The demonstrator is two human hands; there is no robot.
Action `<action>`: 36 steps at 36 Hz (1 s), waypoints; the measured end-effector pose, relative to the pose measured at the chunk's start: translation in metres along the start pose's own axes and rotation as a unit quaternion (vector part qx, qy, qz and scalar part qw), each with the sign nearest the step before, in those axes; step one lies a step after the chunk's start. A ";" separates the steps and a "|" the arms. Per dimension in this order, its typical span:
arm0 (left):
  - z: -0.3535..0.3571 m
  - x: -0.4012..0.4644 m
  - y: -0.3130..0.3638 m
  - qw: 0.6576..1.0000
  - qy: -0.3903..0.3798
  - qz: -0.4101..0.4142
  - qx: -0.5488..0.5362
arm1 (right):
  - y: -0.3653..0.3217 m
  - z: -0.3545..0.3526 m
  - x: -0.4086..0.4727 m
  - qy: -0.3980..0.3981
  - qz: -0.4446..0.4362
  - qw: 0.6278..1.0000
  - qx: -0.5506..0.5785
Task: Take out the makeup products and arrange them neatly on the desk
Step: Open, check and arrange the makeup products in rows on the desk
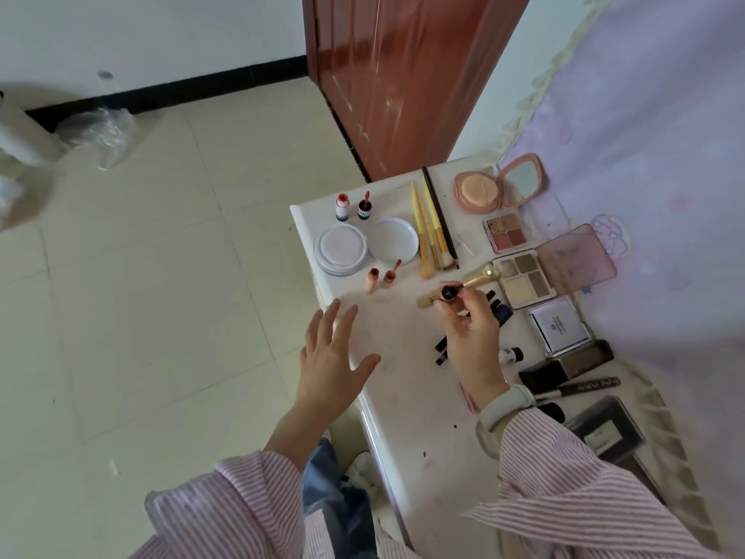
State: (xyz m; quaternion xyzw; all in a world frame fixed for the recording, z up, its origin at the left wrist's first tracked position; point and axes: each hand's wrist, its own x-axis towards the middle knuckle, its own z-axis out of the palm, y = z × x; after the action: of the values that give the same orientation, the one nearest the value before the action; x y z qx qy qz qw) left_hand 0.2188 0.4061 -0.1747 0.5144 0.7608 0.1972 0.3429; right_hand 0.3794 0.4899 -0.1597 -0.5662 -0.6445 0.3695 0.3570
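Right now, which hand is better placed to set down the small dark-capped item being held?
The right hand. It already pinches the small dark-capped item above the desk, beside the gold tube. The left hand is open with fingers spread at the desk's left edge, holding nothing.

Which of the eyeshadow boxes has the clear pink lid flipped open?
The bigger brown-and-cream eyeshadow palette, nearest the right hand. Its see-through pink lid lies open beside it; the small red-and-gold palette shows none.

Cream tile floor (pixel 161 276) — brown door (pixel 403 74).
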 end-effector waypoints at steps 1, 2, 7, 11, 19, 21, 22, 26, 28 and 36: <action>0.004 0.001 0.000 1.000 -0.016 -0.006 0.021 | 0.003 0.001 0.003 0.004 -0.004 1.000 -0.007; 0.007 0.002 0.001 0.999 -0.028 -0.010 0.038 | 0.005 0.002 0.005 0.006 -0.005 1.000 -0.013; 0.016 0.000 0.000 0.998 -0.035 -0.031 0.040 | 0.007 0.006 0.011 -0.011 0.001 1.000 -0.020; 0.018 -0.001 -0.003 0.999 -0.030 -0.027 0.026 | 0.005 0.009 0.015 -0.026 0.000 1.000 -0.015; 0.019 0.000 -0.006 1.000 -0.025 -0.015 0.006 | 0.008 0.015 0.016 -0.032 0.005 0.999 -0.003; 0.020 0.001 -0.008 1.000 -0.023 -0.013 0.002 | 0.007 0.015 0.016 -0.034 0.007 0.999 -0.004; 0.020 0.001 -0.009 1.000 -0.022 -0.012 0.001 | 0.007 0.015 0.016 -0.035 0.008 0.999 -0.005; 0.021 0.001 -0.010 1.000 -0.020 -0.007 -0.006 | 0.009 0.015 0.013 -0.040 0.017 0.999 -0.013; 0.021 0.001 -0.010 1.000 -0.021 -0.006 -0.009 | 0.012 0.015 0.011 -0.047 0.025 0.998 -0.019; 0.021 0.001 -0.012 1.000 -0.017 -0.001 -0.015 | 0.014 0.016 0.011 -0.064 0.020 0.997 -0.042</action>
State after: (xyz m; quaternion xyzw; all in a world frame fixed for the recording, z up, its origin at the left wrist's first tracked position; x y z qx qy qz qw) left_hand 0.2263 0.4010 -0.1976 0.5114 0.7524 0.1999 0.3638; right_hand 0.3701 0.5010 -0.1790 -0.5684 -0.6697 0.3846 0.2835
